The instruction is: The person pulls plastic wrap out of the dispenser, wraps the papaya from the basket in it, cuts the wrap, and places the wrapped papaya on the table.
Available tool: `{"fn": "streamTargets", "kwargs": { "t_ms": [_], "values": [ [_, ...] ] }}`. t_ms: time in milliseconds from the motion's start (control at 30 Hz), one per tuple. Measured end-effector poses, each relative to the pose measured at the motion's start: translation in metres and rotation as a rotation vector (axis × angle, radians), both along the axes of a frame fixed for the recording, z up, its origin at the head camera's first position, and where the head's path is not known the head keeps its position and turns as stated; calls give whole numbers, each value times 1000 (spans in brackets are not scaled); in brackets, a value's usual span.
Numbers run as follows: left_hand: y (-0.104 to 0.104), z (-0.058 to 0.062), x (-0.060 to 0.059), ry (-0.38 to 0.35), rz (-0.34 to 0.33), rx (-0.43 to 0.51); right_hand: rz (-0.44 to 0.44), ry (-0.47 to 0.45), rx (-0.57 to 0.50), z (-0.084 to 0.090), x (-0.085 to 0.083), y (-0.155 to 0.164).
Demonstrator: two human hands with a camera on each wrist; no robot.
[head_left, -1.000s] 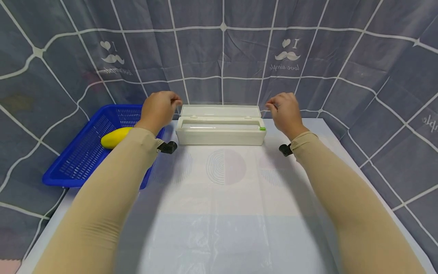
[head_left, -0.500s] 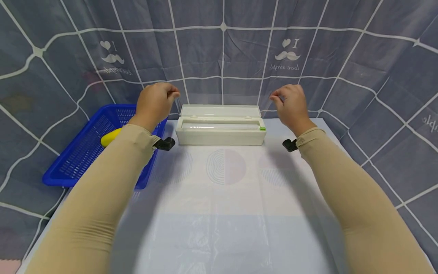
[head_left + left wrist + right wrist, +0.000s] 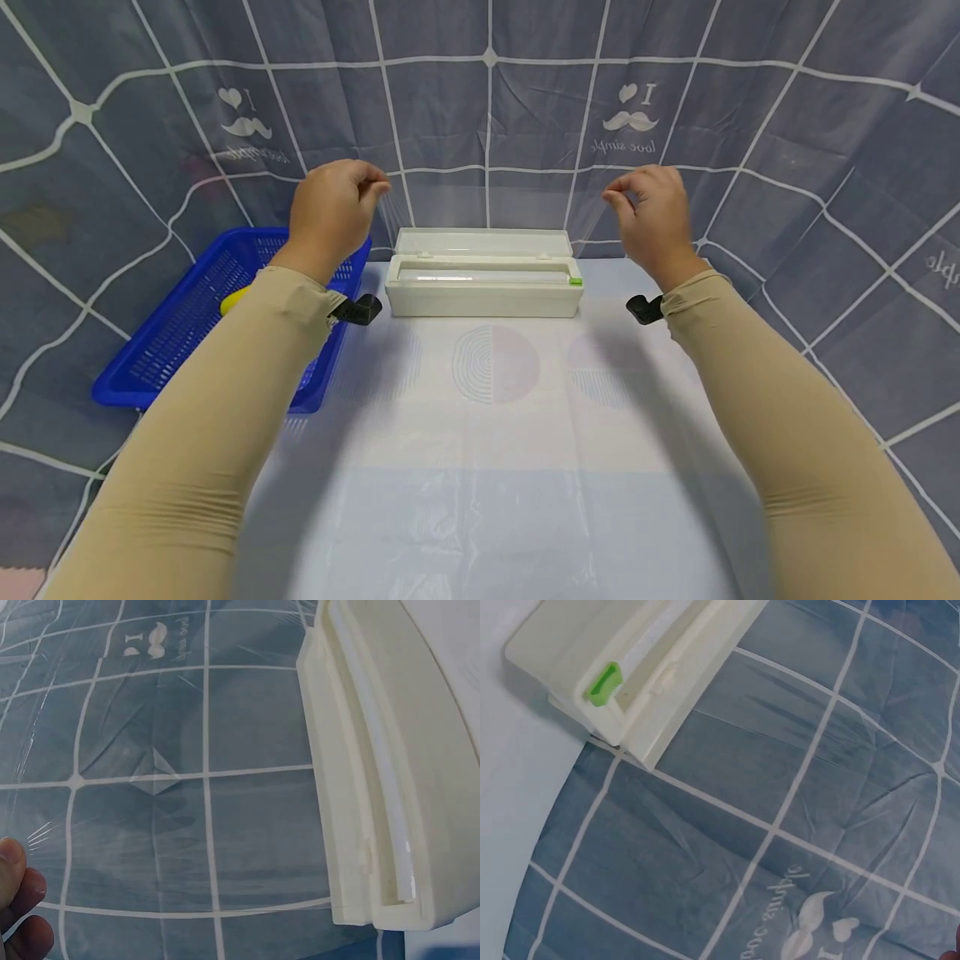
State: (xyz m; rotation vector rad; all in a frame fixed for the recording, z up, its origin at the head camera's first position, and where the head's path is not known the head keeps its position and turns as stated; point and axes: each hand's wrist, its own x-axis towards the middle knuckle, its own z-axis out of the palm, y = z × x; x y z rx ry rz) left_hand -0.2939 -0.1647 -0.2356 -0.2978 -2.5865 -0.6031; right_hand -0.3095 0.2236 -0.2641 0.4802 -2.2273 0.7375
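Observation:
A clear sheet of cling film (image 3: 154,847) stretches between my two raised hands and runs down to a white cling film dispenser (image 3: 484,302) at the back of the table. Its hinged lid (image 3: 483,242) stands open, with the pale roll (image 3: 480,276) lying inside. My left hand (image 3: 333,212) pinches the film's left corner between thumb and fingers, above and left of the dispenser. Creases fan out from that pinch in the left wrist view. Opposite it, my right hand (image 3: 654,218) pinches the right corner; in the right wrist view only a sliver of it shows.
A blue plastic basket (image 3: 161,367) stands on the left, partly behind my left forearm, with a yellow object (image 3: 232,300) inside, mostly hidden. A green slider (image 3: 576,282) sits at the dispenser's right end. Grey checked cloth (image 3: 442,100) hangs around the white-covered table (image 3: 480,433).
Both hands have risen and drifted slightly apart, drawing more film up from the dispenser. The dispenser and basket have stayed in place; my left forearm now covers more of the yellow object.

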Motion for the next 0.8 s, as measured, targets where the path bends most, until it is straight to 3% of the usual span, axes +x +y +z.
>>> {"fn": "streamTargets", "kwargs": {
  "t_ms": [800],
  "values": [
    [3, 31, 23, 172, -18, 60, 9, 143, -59, 31, 21, 5]
  ]
}}
